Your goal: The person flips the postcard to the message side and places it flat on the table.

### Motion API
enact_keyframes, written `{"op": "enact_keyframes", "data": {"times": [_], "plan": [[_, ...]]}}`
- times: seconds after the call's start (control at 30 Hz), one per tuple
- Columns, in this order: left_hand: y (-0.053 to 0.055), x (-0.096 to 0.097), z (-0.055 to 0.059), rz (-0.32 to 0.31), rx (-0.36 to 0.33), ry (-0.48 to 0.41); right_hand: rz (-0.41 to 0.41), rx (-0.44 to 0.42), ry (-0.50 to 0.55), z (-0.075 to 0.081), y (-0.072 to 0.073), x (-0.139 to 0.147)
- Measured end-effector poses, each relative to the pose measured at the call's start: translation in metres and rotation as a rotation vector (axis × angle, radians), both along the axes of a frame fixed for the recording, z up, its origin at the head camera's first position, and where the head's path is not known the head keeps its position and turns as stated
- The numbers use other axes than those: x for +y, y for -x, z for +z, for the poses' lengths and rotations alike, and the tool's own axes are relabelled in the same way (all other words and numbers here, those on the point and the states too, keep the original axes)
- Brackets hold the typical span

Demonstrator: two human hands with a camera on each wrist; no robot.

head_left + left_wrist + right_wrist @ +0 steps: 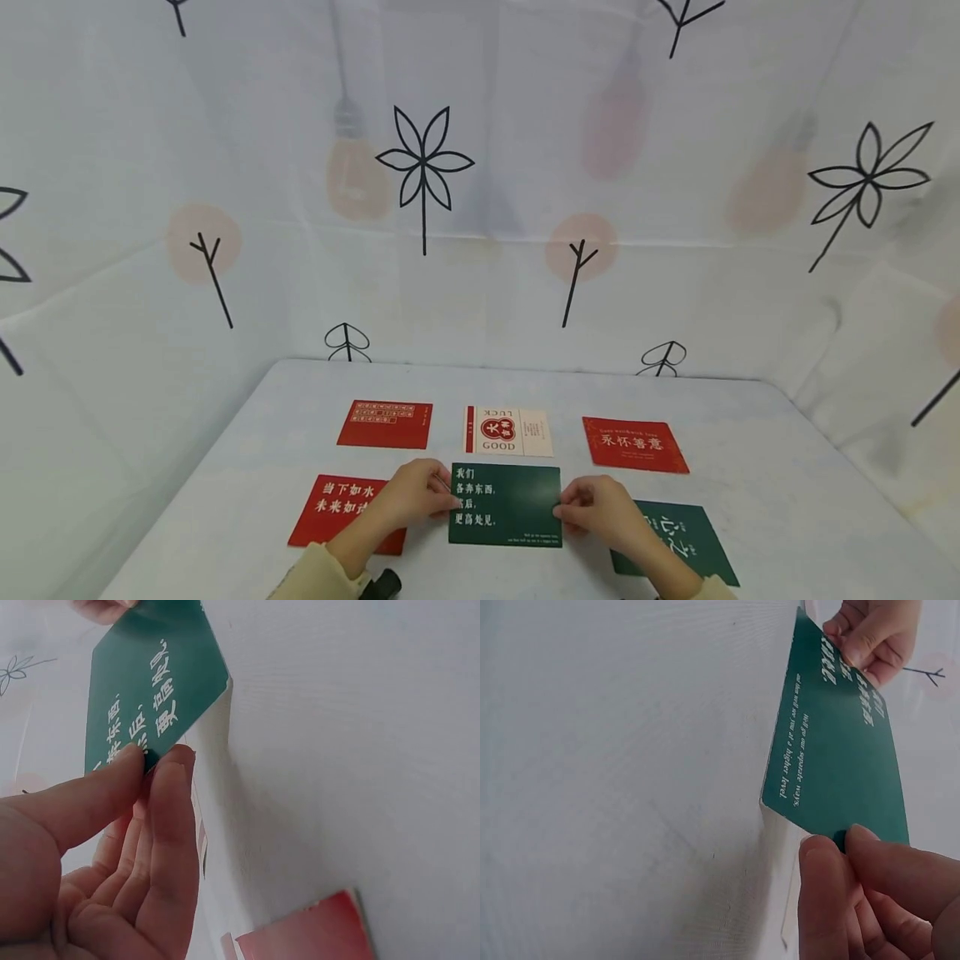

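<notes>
A dark green card with white lettering is held between both hands, raised off the white table. My left hand pinches its left edge between thumb and fingers. The right hand pinches the opposite edge in the same way. In the left wrist view the left thumb lies on the printed face of the green card, fingers behind it. The right wrist view shows small English text on the green card, near its lower edge. Under the left forearm lies a red card, partly covered.
At the back lie a red card with small boxes, a cream "GOOD LUCK" card and another red card. A second green card is partly behind the right forearm. White patterned cloth hangs behind the table.
</notes>
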State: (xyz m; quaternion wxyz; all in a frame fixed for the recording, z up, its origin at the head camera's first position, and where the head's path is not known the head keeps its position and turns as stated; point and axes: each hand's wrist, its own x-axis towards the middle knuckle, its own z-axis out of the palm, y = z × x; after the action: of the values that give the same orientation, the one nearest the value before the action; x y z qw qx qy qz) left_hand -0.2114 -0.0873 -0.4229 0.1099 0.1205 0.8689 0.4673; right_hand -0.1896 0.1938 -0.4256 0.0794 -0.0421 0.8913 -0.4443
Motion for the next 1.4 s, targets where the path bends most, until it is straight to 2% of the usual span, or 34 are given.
{"op": "enact_keyframes", "data": {"times": [0.3,0.87,1.23,1.4], "plan": [[-0.002,-0.004,0.001,0.028,-0.021,-0.004,-0.004,-0.059,0.128,-0.001,0.002,0.004],[-0.002,-0.011,0.004,0.020,-0.080,-0.150,-0.014,-0.123,0.327,0.001,0.002,0.008],[-0.003,-0.014,0.008,0.034,-0.115,-0.202,0.001,-0.113,0.401,-0.001,0.004,0.011],[-0.001,-0.015,0.006,0.049,-0.139,-0.216,0.006,-0.108,0.435,-0.002,0.005,0.012]]}}
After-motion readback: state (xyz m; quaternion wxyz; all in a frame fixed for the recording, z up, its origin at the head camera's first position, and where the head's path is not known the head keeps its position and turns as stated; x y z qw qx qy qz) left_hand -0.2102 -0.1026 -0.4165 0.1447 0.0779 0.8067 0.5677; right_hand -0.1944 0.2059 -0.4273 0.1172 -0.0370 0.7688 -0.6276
